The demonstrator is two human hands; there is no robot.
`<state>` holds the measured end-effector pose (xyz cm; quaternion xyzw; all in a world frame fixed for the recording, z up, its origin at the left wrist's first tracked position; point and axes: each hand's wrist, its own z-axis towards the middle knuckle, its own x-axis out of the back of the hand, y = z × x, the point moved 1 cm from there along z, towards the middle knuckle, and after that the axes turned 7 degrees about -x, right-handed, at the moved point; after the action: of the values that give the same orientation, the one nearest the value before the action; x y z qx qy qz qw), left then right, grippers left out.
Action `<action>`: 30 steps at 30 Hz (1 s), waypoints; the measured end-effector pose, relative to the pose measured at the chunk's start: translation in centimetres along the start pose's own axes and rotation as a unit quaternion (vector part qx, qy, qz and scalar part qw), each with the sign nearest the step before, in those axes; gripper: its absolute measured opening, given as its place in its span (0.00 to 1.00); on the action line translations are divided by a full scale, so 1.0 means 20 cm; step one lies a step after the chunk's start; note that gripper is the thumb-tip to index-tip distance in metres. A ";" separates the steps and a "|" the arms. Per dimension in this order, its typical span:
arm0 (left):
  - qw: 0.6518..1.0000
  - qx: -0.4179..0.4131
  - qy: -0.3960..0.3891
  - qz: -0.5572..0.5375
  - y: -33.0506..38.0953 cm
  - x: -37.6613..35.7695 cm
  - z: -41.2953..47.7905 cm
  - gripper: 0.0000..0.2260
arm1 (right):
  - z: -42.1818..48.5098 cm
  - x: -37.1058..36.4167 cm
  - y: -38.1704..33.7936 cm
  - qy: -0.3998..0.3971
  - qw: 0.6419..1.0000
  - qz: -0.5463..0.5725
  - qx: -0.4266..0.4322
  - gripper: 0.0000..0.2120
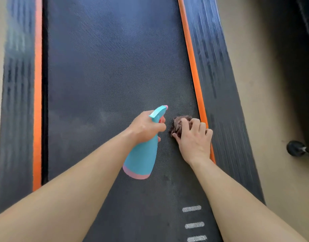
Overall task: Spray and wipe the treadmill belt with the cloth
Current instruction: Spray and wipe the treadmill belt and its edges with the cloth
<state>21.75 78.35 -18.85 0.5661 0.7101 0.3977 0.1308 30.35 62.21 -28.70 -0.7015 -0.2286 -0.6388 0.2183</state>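
Two bare forearms reach in from the bottom edge and converge over the treadmill belt [106, 67], a dark surface with a fine diagonal weave that runs lengthwise away from the viewer. Far left lies the left side rail [17, 84], dark and ribbed, edged by the left orange strip [37, 84].

Next comes the left hand [146, 126], its grip wrapped round the neck of the spray bottle [141, 158], fingers curled at the trigger. The bottle is smooth teal plastic, a tapered cone with a pink band at its base and a pink nozzle tip. It is held above the belt with its long axis roughly along the belt, nozzle pointing ahead (and slightly rightward).

Just right of the bottle's head sits the cloth [178, 124], a soft brownish wad bunched on the belt near its right edge. The right hand [194, 138] covers the cloth's near side, grip curled over it and pressing it down, the little-finger side against the right orange strip [194, 67]. Beyond lie the right side rail [220, 75], the beige floor [263, 49] and a small black round part [294, 148] I cannot identify.

Nearly all the open belt lies left of and ahead of the cloth, so a wipe would probably sweep leftward across the belt's width. The bottle hand sits just beside that path and would likely need to lift clear.
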 end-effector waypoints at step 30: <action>0.990 -0.106 -0.066 0.059 -0.06 -0.04 0.32 0.06 | -0.01 -0.17 0.02 0.184 0.982 0.015 0.029 0.22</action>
<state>25.17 80.24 -24.04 0.6146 0.6193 0.4397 0.2130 30.17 61.71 -32.05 -0.5690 -0.1924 -0.7466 0.2860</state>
